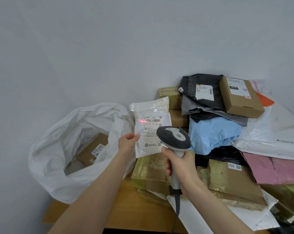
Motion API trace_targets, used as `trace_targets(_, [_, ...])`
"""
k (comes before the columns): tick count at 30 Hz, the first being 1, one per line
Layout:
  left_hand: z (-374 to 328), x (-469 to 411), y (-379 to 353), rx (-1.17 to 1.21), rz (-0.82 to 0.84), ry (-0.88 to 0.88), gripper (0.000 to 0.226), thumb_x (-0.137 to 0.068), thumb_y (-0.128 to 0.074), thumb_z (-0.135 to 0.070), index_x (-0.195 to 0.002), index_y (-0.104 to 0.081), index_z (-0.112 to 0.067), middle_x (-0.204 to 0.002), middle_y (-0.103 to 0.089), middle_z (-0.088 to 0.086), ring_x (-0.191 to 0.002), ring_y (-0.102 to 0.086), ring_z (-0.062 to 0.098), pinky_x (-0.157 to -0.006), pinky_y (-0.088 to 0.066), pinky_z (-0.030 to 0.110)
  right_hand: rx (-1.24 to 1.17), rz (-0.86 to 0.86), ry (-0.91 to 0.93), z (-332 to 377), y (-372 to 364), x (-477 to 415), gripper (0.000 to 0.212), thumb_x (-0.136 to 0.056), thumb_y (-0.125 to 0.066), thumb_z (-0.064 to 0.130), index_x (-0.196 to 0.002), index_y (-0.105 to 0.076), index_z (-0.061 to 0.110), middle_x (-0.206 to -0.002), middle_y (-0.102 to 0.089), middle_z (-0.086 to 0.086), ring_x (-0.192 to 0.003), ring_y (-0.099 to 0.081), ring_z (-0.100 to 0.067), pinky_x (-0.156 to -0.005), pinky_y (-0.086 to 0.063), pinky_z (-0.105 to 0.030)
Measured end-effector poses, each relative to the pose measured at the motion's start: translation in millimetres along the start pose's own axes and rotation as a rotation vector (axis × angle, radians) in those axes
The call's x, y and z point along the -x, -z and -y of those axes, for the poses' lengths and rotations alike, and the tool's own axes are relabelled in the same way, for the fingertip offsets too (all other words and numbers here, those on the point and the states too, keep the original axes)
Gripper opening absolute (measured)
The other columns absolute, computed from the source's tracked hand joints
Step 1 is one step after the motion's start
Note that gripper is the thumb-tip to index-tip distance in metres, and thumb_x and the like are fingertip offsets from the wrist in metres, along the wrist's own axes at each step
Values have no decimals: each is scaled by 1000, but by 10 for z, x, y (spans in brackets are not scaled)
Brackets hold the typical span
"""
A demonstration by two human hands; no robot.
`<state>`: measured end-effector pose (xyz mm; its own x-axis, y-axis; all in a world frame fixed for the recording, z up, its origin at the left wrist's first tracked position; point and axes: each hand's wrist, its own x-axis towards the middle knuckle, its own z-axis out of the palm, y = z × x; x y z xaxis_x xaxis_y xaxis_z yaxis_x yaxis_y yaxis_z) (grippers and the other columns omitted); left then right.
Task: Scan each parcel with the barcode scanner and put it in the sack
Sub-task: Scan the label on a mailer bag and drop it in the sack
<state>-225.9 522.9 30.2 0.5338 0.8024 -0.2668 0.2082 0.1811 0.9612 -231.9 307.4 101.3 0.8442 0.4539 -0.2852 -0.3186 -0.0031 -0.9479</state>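
My left hand (128, 142) pinches the lower left edge of a white plastic parcel (150, 122) and holds it upright above the table. A red scan line glows at the left end of the barcode on its label. My right hand (180, 164) grips the handle of the grey and white barcode scanner (174, 137), whose head points at the parcel and covers its lower right part. The white sack (61, 149) stands open at the left, with a brown box (92, 152) inside it.
A heap of parcels covers the wooden table (131, 211) at the right: a cardboard box (241, 97), black bags (203, 95), a blue bag (213, 132), pink mailers (276, 169), white mailers and taped brown boxes (234, 181). A plain wall is behind.
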Motion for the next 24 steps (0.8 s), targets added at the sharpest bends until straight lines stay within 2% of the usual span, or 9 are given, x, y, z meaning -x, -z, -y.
trace_targets(1, [7,-6,5,-2,-3,1,31,-86,-71,-10,-113,-64,4,-109,-68,17,-87,-63,24,-65,-50,24,5,-1,3,1,-9,2,33,-86,-72,25,-65,-55,6,-46,-53,-4,-37,-46,-14,-45,-42,-27])
trace_targets(3, [15,-20,11,-9,-13,12,35,-86,-71,-11,-116,-63,4,-114,-67,19,-99,-65,32,-79,-53,34,5,1,6,8,-21,3,34,-86,-71,25,-61,-55,7,-47,-53,-5,-37,-46,-14,-46,-42,-27])
trace_targets(5, [17,-28,15,-22,-22,19,36,-86,-71,-12,-117,-62,4,-115,-67,19,-108,-62,36,-91,-50,41,0,3,9,11,-26,4,36,-86,-71,25,-59,-54,8,-46,-52,-5,-37,-46,-14,-46,-41,-28])
trace_targets(9, [34,-47,40,-34,-29,23,34,-87,-70,-12,-116,-63,3,-113,-67,19,-108,-63,37,-89,-51,41,-10,-1,16,19,-28,14,33,-87,-70,24,-62,-56,7,-46,-52,-4,-36,-45,-14,-47,-41,-28])
trace_targets(13, [40,-39,64,-55,-36,21,33,-86,-71,-13,-115,-64,2,-112,-68,18,-108,-62,37,-95,-49,46,8,13,21,21,-27,27,35,-87,-70,25,-60,-56,8,-47,-52,-4,-37,-47,-13,-46,-43,-27])
trace_targets(18, [34,-22,81,-68,-44,8,32,-86,-71,-16,-114,-66,0,-110,-69,15,-107,-63,36,-95,-49,47,7,23,3,15,-22,35,36,-86,-71,24,-58,-55,9,-46,-52,-4,-36,-46,-13,-46,-42,-27])
trace_targets(20, [31,-17,88,-68,-41,7,30,-87,-71,-15,-113,-66,-1,-110,-69,16,-103,-65,35,-94,-49,47,-2,27,0,15,-20,33,36,-86,-71,24,-58,-55,9,-46,-51,-4,-36,-45,-13,-45,-42,-27])
trace_targets(22, [23,-8,91,-64,-33,-4,26,-87,-71,-14,-110,-67,-2,-109,-70,16,-89,-66,28,-89,-52,43,-8,33,2,19,-12,35,35,-85,-71,24,-59,-55,9,-46,-51,-3,-35,-45,-13,-43,-42,-25])
trace_targets(24, [14,5,96,-64,-36,-10,27,-87,-71,-14,-110,-67,-2,-110,-69,16,-90,-65,28,-87,-51,40,0,39,5,20,0,39,34,-85,-71,25,-59,-56,8,-46,-52,-3,-36,-46,-13,-43,-42,-25])
